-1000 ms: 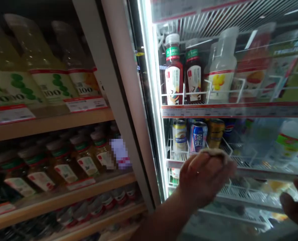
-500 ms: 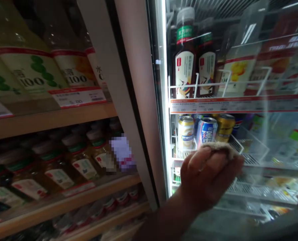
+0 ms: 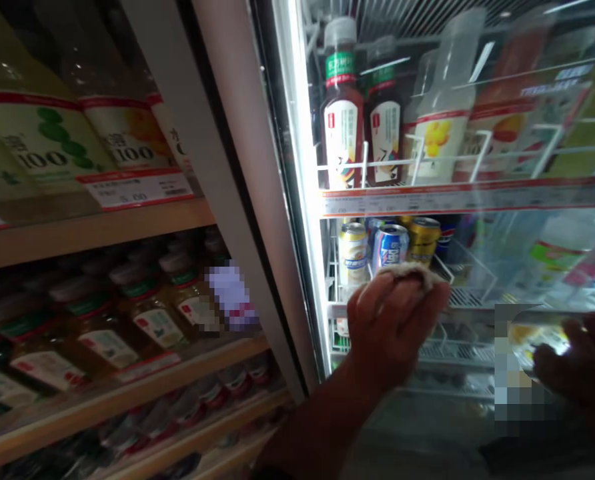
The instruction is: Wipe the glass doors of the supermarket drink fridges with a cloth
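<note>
My left hand (image 3: 395, 327) is closed around a pale, wadded cloth (image 3: 412, 271) and presses it to the glass door (image 3: 507, 267) of a lit drinks cooler. Part of the cloth is hidden under the fingers. Behind the glass, just above the hand, stand a white-and-yellow can (image 3: 353, 253), a blue can (image 3: 390, 245) and a gold can (image 3: 424, 239). At the right edge, my right hand (image 3: 585, 363) is dark and partly cut off, its fingers apart near the glass, with nothing visible in it.
Dark tea bottles (image 3: 343, 127) stand on the cooler's upper wire shelf, above a price strip (image 3: 427, 198). A pinkish door-side post (image 3: 242, 100) separates the cooler from wooden shelves (image 3: 102, 223) at left, which hold several juice bottles (image 3: 47, 140) and amber tea bottles (image 3: 110, 347).
The view has shifted, so shelves and cooler sit farther left. My left hand stays on the glass below the cans with the cloth. My right hand has come farther into view.
</note>
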Available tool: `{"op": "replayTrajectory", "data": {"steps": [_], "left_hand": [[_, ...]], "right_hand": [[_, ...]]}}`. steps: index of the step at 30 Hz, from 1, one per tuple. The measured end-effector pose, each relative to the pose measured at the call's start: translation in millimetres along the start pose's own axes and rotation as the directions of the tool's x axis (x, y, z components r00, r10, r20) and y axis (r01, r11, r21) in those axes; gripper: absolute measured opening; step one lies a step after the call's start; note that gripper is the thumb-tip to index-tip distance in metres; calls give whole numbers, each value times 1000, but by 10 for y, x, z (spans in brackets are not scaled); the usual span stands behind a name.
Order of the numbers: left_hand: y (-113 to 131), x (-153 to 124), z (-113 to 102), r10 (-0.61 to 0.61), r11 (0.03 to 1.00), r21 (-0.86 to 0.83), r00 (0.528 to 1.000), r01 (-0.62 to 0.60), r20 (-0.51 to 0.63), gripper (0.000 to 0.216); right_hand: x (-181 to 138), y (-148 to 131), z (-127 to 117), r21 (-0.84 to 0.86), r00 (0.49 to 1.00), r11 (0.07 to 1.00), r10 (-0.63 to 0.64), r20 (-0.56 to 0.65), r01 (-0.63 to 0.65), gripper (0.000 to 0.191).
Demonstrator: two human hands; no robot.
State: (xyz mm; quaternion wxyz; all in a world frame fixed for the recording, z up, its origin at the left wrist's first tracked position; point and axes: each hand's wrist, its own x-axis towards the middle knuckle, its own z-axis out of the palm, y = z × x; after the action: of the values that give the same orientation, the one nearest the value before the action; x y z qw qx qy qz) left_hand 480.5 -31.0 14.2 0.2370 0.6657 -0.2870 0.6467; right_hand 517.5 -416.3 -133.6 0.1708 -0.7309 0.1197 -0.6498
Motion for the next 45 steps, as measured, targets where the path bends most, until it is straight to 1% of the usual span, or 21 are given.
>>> {"op": "replayTrajectory", "data": {"steps": [2,4,5,7,10,13,16,19,22,24,26,28,29,30,33,34,36,39,40,42,45], "left_hand": [[50,-69,48,-7,1000,7,1000,7,-10,29],[117,-134,101,31,1000,6,999,-31,27,28],[146,-133,126,58,998,7,996,-59,62,27],[181,-25,184,130,991,17,984,-133,121,27],[213,319,315,170,983,57,981,-176,92,33],[359,525,495,129,990,51,992,-129,7,32],[631,380,708,139,989,50,990,-139,-1,31],[843,213,907,239,967,68,966,-246,99,28],[914,378,1025,282,954,76,952,-291,116,31],[937,573,1079,238,967,77,969,-243,62,33],[991,666,1151,184,980,73,983,-184,13,34],[1088,587,1253,194,980,43,981,-195,22,39],[1148,496,1311,216,976,9,975,-217,60,44],[1209,389,1368,239,971,-39,966,-236,104,49],[1367,111,1476,233,962,-184,960,-203,155,65],[1398,61,1475,221,958,-220,964,-186,149,70],[1408,28,1407,237,944,-274,956,-185,171,77],[1262,88,1164,340,927,-259,902,-273,266,81],[1168,128,1062,365,926,-208,891,-316,270,81],[927,237,860,378,925,-47,895,-378,238,83],[526,459,622,277,925,212,942,-315,189,79]], "right_hand": [[-13,-109,-33,52,966,965,-259,21,257,57],[-5,-300,-123,48,870,869,-490,-59,492,42],[13,-412,-174,45,842,841,-539,-1,538,39],[70,-622,-255,84,783,781,-622,19,619,40],[171,-800,-295,42,766,768,-640,55,639,45],[239,-833,-293,46,755,759,-650,85,649,47],[293,-832,-301,88,747,750,-661,71,656,46],[364,-810,-359,146,728,728,-683,63,670,45],[454,-762,-490,272,706,702,-701,101,658,44],[528,-736,-607,422,725,701,-676,133,575,49],[627,-730,-730,536,787,710,-603,127,457,57],[762,-746,-841,562,840,719,-537,74,409,64],[839,-758,-887,559,846,715,-531,46,419,67],[917,-772,-924,558,831,699,-556,29,448,68],[1090,-797,-964,588,722,598,-691,35,544,64],[1109,-795,-952,595,696,579,-717,46,558,61],[1092,-773,-906,573,676,586,-733,75,573,54],[1044,-733,-823,475,669,630,-735,110,614,44],[1060,-729,-802,443,662,632,-741,108,635,40],[1169,-740,-773,401,658,627,-749,76,668,32],[1422,-776,-751,411,672,614,-740,4,674,22]]}}
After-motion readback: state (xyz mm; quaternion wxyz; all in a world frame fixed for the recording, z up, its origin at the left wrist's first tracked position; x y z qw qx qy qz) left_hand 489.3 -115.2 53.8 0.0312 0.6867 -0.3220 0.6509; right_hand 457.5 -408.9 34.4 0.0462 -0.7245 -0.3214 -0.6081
